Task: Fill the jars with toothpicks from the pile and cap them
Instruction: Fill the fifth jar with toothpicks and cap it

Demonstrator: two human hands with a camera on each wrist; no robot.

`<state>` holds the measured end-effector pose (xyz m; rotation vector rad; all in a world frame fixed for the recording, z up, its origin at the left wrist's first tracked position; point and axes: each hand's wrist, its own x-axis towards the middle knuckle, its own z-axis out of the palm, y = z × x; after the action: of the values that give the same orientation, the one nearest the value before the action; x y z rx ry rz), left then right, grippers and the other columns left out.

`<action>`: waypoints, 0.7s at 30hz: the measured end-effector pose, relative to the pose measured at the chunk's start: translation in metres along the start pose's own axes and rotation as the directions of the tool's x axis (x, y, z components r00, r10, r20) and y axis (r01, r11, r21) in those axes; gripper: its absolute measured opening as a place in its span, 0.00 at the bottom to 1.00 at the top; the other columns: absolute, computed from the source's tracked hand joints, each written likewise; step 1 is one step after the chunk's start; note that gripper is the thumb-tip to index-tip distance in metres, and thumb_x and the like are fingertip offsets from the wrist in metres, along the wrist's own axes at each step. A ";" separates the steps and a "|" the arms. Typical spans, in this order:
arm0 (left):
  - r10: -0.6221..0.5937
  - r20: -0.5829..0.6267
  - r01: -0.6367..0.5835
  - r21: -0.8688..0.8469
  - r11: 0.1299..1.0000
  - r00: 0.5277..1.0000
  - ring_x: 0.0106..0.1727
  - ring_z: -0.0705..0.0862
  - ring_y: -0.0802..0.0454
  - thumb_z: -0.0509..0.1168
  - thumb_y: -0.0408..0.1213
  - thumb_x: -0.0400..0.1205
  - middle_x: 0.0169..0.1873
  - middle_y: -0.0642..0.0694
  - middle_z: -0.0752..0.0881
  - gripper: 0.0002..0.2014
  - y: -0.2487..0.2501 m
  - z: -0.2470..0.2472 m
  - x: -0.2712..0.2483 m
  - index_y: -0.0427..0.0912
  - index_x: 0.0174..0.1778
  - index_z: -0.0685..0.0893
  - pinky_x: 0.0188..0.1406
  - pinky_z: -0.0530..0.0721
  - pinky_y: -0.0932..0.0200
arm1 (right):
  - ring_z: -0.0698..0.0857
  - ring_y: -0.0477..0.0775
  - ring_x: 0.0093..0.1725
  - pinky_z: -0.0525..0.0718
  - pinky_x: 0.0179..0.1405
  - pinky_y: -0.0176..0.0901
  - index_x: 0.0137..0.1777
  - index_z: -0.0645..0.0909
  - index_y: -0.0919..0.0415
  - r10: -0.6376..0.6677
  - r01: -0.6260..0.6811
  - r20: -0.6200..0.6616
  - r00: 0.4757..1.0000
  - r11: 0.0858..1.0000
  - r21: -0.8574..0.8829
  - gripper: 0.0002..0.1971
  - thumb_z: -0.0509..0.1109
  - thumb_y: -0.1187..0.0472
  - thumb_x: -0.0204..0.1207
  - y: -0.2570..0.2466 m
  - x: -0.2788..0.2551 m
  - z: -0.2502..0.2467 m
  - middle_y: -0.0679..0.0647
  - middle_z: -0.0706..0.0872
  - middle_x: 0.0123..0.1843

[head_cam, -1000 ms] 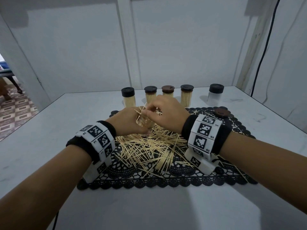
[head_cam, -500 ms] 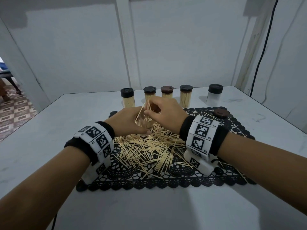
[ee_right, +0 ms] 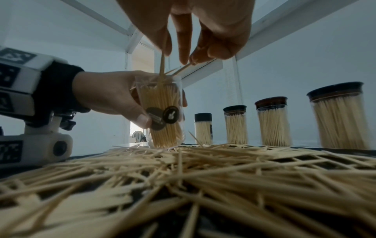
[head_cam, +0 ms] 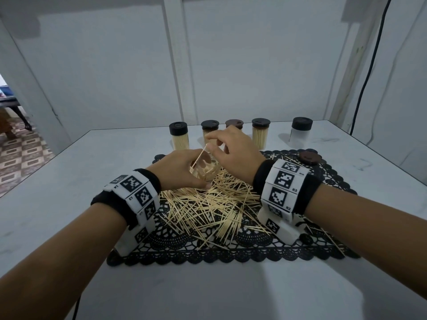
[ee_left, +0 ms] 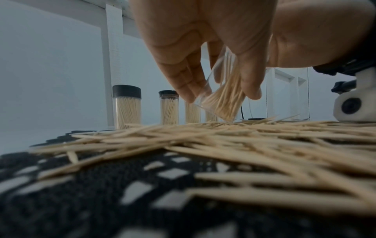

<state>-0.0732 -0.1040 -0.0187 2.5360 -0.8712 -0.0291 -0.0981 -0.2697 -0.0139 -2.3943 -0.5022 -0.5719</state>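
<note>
Head view: left hand (head_cam: 178, 168) hides most of the open jar (head_cam: 206, 171).

We see the left hand (head_cam: 179, 168) gripping an open jar (head_cam: 205, 170) — right hand (head_cam: 233, 153) at its 1 o'clock, pinching a toothpick (head_cam: 198, 157) over the pile (head_cam: 208, 204).

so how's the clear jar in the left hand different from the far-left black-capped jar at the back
The clear plastic jar in the left hand has no cap; the black-capped jar at the far left of the back row is closed. The held jar is tilted over the toothpick pile, in the left hand's grip; the capped one stands upright on the white table, untouched. The right hand feeds toothpicks into the open one only. Both are clear and hold toothpicks.
</note>
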 end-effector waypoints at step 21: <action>-0.042 -0.079 0.047 0.062 0.997 0.996 0.44 0.78 0.57 0.77 0.48 0.68 0.48 0.52 0.82 0.26 -0.005 0.001 0.000 0.46 0.59 0.78 0.39 0.72 0.71 | 0.69 0.47 0.46 0.64 0.44 0.35 0.52 0.88 0.58 -0.063 0.074 0.112 0.992 0.993 -0.097 0.10 0.68 0.57 0.76 0.000 -0.006 0.000 0.52 0.69 0.46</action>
<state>-0.0700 -0.1010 -0.0214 2.5968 -0.7971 0.0837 -0.1032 -0.2709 -0.0170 -2.5227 -0.6186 -0.5096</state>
